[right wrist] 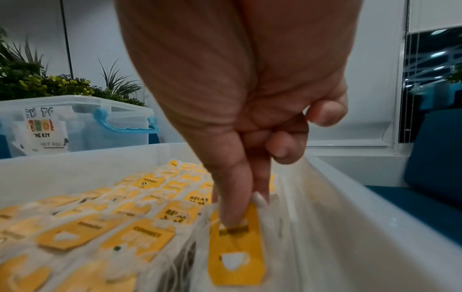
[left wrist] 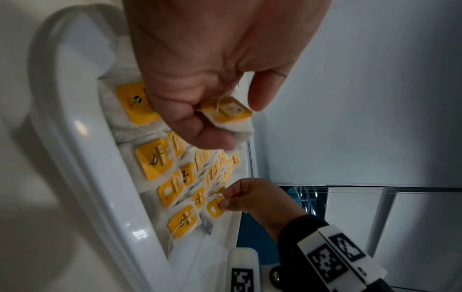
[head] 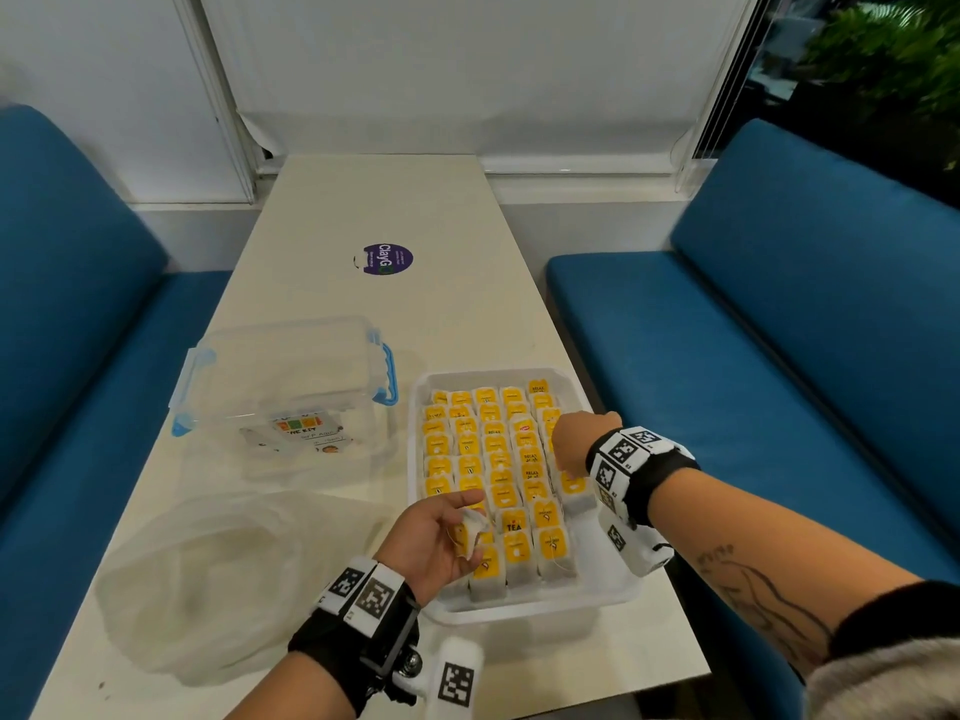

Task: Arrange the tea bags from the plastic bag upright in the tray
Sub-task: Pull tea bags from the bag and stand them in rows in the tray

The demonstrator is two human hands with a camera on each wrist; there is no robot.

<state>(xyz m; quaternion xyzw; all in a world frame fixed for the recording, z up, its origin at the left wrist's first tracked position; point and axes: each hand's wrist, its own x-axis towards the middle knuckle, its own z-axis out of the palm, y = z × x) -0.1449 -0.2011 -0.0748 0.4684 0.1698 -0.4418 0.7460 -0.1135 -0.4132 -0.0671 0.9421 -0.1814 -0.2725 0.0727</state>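
A white tray (head: 519, 608) near the table's front right holds rows of upright tea bags (head: 493, 459) with yellow tags. My left hand (head: 460, 527) hovers over the tray's near left corner and pinches a loose tea bag (left wrist: 230, 118) between thumb and fingers. My right hand (head: 566, 470) reaches down into the tray's right-hand column. There its thumb and forefinger (right wrist: 235, 197) pinch the top of a standing tea bag (right wrist: 236, 249) beside the tray's right wall (right wrist: 350, 217). The clear plastic bag (head: 208, 579) lies crumpled left of the tray; I cannot see its contents.
A clear lidded container (head: 280, 376) with blue latches stands behind the plastic bag, left of the tray. A purple round sticker (head: 387, 258) lies farther back on the table. Blue benches (head: 779, 356) flank the table on both sides. The tray's front rim sits close to the table's edge.
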